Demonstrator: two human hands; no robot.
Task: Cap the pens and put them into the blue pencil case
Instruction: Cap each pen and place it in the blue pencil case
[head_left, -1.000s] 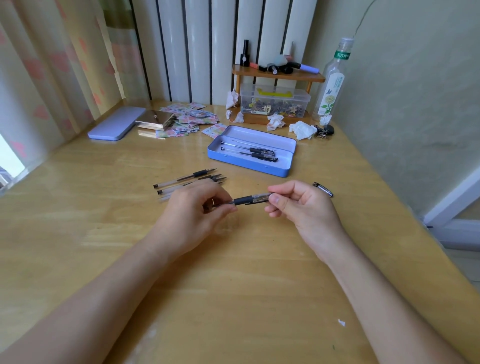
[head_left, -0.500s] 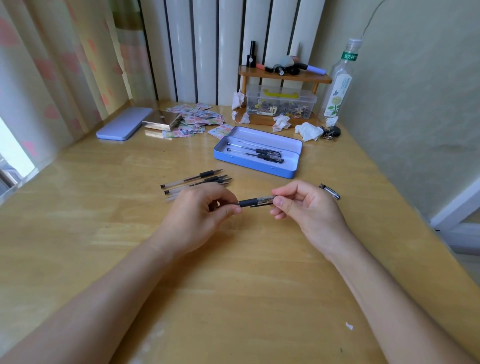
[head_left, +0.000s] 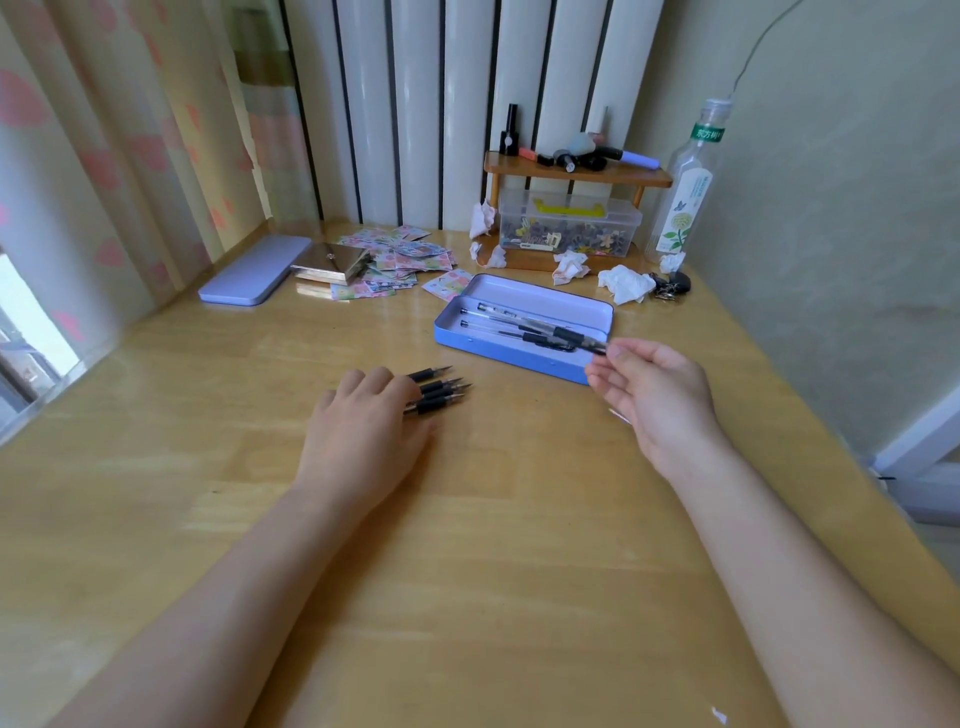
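The blue pencil case (head_left: 506, 349) lies open at the table's middle right, with a few capped black pens (head_left: 519, 335) inside. My right hand (head_left: 652, 397) hovers at its near right corner. Its thumb and fingertips pinch the end of a capped pen (head_left: 550, 328), which lies slanted across the case. Several uncapped pens (head_left: 441, 395) lie bunched to the left of the case, tips pointing right. My left hand (head_left: 363, 431) rests palm down on their barrels, fingers loose, and hides most of them.
A lilac lid (head_left: 249, 270), a gold box (head_left: 330, 260) and scattered stickers (head_left: 400, 257) sit at the back left. At the back right stand a wooden shelf (head_left: 571, 174), a clear box (head_left: 569, 228), a bottle (head_left: 685, 197) and crumpled tissues (head_left: 626, 283).
My hands have separated. The right hand carried the capped pen back and to the right, into the case. The left hand let go of it and moved onto the uncapped pens.
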